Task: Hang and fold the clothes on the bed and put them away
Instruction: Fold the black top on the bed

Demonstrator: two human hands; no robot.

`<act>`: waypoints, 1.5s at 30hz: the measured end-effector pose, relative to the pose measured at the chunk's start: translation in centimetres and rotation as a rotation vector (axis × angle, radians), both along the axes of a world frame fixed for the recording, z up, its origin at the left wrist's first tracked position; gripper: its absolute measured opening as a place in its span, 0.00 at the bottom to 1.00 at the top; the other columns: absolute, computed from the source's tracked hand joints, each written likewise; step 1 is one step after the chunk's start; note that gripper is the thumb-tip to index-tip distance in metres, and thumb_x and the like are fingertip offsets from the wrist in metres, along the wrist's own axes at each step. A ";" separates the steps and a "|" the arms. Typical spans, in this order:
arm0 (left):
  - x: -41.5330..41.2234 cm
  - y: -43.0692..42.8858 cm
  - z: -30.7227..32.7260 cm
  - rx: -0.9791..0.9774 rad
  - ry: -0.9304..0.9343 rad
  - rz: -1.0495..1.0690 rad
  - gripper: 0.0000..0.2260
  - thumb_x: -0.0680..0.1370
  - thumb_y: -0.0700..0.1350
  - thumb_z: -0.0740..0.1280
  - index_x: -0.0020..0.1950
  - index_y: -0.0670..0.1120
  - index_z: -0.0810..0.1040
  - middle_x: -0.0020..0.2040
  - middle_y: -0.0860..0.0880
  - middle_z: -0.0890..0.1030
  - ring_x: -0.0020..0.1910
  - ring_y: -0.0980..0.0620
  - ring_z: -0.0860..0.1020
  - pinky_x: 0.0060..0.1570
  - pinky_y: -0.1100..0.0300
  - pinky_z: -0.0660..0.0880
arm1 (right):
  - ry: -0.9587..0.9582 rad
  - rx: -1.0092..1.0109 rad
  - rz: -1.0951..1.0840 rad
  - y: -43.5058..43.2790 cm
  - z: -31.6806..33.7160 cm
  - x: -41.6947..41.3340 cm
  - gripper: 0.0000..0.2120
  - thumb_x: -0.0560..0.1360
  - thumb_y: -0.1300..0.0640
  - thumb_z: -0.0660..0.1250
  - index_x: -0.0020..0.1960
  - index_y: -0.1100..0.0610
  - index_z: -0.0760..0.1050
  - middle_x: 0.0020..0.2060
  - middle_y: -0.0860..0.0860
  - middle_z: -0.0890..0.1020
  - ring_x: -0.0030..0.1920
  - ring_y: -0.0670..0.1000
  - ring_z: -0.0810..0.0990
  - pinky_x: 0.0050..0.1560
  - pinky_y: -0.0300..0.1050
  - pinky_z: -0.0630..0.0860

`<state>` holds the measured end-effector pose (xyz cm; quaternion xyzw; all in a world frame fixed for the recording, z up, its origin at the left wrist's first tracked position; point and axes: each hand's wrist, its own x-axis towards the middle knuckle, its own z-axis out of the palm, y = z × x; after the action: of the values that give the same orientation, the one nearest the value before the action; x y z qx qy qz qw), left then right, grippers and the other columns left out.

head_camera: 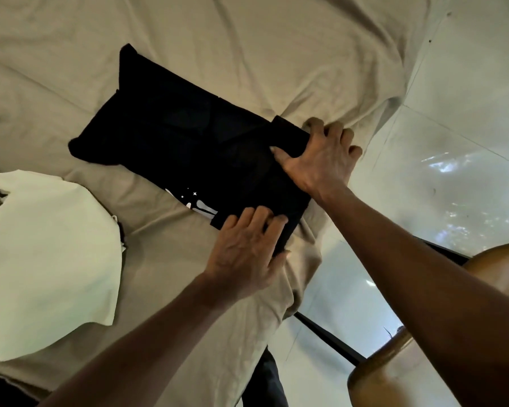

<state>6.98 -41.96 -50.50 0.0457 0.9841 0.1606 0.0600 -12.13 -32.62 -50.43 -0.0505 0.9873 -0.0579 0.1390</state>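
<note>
Black shirt (174, 136) lies folded mid-bed (247, 39). Our right hand (321, 160) grips its right end, thumb on top and fingers curled under. Our left hand (244, 248) presses flat on the near corner, likely pinning the layers.

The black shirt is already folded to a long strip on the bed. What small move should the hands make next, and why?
Probably lift the near end and fold it over toward the far end. The black shirt lies as a long strip; the right hand grips one near corner and the left hand rests on the other.
</note>
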 end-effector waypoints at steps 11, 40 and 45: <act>-1.4 1.4 0.7 0.167 -0.163 0.301 0.16 0.78 0.45 0.66 0.66 0.48 0.78 0.57 0.46 0.78 0.55 0.45 0.77 0.49 0.54 0.75 | -0.067 -0.079 -0.198 -2.3 1.1 -2.2 0.43 0.71 0.20 0.55 0.70 0.52 0.71 0.67 0.55 0.71 0.69 0.60 0.68 0.66 0.59 0.64; -2.9 -13.6 0.0 1.447 -0.172 1.433 0.14 0.81 0.42 0.70 0.66 0.51 0.76 0.59 0.49 0.84 0.57 0.47 0.84 0.48 0.51 0.83 | -0.278 -0.649 -0.332 -8.7 0.5 -3.2 0.28 0.69 0.37 0.72 0.64 0.49 0.77 0.59 0.50 0.82 0.59 0.53 0.82 0.63 0.51 0.79; -1.0 -10.8 1.0 0.261 0.278 0.904 0.25 0.74 0.51 0.71 0.70 0.49 0.73 0.68 0.48 0.75 0.66 0.47 0.73 0.64 0.52 0.68 | -0.398 -0.718 -0.452 -8.2 -0.3 -3.3 0.19 0.61 0.43 0.80 0.46 0.53 0.83 0.44 0.52 0.87 0.45 0.54 0.87 0.47 0.51 0.85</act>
<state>6.00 -52.72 -49.50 -0.3579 0.8758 0.2849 -0.1540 -15.47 -40.83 -50.68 0.1331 0.8451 -0.4332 0.2835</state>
